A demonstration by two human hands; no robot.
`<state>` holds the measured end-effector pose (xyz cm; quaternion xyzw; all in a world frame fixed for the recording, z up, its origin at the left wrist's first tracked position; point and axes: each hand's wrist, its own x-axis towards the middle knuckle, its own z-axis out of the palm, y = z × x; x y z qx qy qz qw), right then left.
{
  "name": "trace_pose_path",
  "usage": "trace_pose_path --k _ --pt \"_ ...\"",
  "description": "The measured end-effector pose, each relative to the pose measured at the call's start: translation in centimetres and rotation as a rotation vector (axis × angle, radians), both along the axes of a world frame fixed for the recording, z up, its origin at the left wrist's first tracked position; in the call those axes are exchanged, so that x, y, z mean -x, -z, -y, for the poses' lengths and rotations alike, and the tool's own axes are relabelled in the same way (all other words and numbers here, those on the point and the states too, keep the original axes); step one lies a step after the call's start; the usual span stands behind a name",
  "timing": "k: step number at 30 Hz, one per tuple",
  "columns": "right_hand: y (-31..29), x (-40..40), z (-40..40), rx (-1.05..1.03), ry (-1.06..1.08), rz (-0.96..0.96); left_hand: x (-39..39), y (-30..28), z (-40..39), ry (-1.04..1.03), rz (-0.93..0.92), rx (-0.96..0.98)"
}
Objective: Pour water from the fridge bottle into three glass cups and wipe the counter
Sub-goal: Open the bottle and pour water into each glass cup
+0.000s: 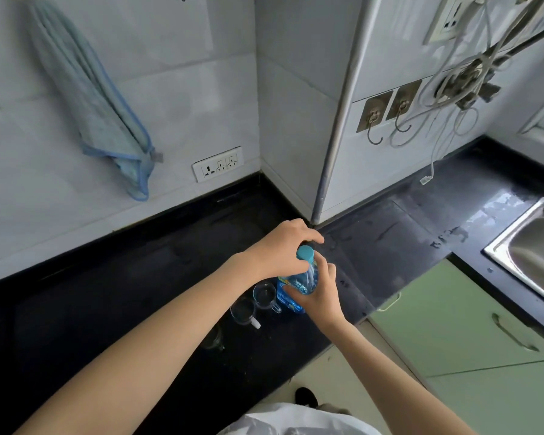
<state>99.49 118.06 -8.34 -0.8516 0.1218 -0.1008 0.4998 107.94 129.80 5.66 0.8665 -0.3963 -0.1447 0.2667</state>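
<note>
Our right hand [322,293] grips the bottle [299,285] low, just right of the cups [253,301], left hand [283,251] curled round the cap [305,254]; thin plastic probably dents, so we squeeze lightly.

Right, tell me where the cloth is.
Head view, upper left: the blue cloth hangs on the tiled wall, above the black counter, left of the wall socket.

Bottle [299,285] upright on black counter [107,293]; right hand [322,296] grips its body, left hand [280,249] curls round blue cap [305,254]. Two cups [266,295] [244,310] just left of bottle, a third [212,337] partly hidden under left forearm. Blue cloth [107,120] hangs on wall; sink [534,249] far right
</note>
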Motion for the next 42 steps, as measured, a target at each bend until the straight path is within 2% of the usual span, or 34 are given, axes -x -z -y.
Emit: trace_pose_path --k 5,12,18,24,30,32,35,37,42 --pt "-0.2 0.1 -0.1 -0.007 -0.004 -0.001 0.7 0.3 0.7 -0.139 0.061 0.002" --pt "-0.2 0.0 -0.1 0.008 0.001 0.007 0.4 0.3 0.2 -0.049 -0.037 0.064" --pt "0.0 0.0 0.0 0.007 -0.006 0.011 1.2 1.1 0.7 -0.225 0.086 0.086" --pt "0.1 0.0 0.0 0.005 -0.002 -0.012 0.8 0.8 0.0 -0.013 -0.034 0.088" --pt "0.0 0.0 0.0 0.009 -0.001 0.007 1.3 1.6 0.5 -0.240 0.110 0.058" --pt "-0.1 0.1 0.0 0.002 -0.003 0.012 1.3 1.4 0.4 -0.211 0.075 0.085" --pt "0.0 0.1 0.1 -0.019 -0.006 0.008 0.7 1.0 -0.1 -0.030 0.013 0.058" --pt "0.0 0.2 0.1 -0.021 -0.014 0.011 0.7 0.8 -0.2 0.008 0.006 0.033" --pt "-0.2 0.2 0.0 -0.011 -0.019 0.005 1.5 1.4 0.9 -0.249 0.180 -0.051"
